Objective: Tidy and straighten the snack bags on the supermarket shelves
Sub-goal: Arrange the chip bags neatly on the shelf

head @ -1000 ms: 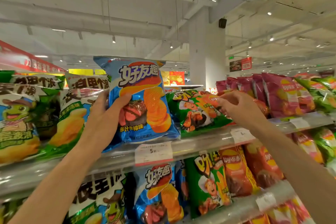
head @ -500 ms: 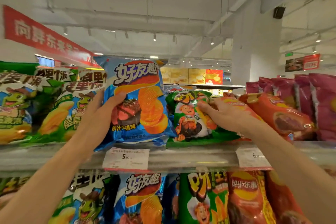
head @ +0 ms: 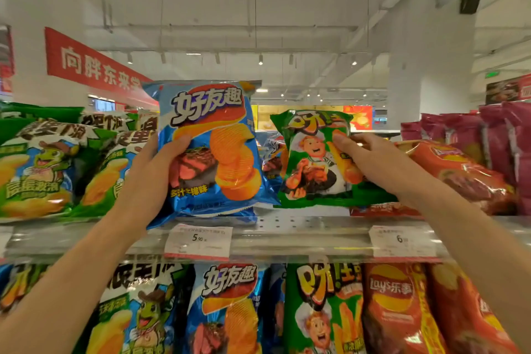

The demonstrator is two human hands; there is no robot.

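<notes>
Head view: the green chip bag (head: 314, 158), lying flat half a second ago, has been stood upright at frame centre by the right hand (head: 370, 161) gripping it. The blue chip bag (head: 209, 149) is held upright by the left hand (head: 152, 178) on the top shelf (head: 301, 233); both now face front.

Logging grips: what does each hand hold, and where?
Left hand grips the blue bag by its left edge; right hand grips the green bag by its right edge.

Two hands (head: 149, 169) (head: 370, 161), one upright blue bag (head: 209, 149), one green chef bag (head: 313, 158), two price tags (head: 198, 240) (head: 402, 240).
</notes>
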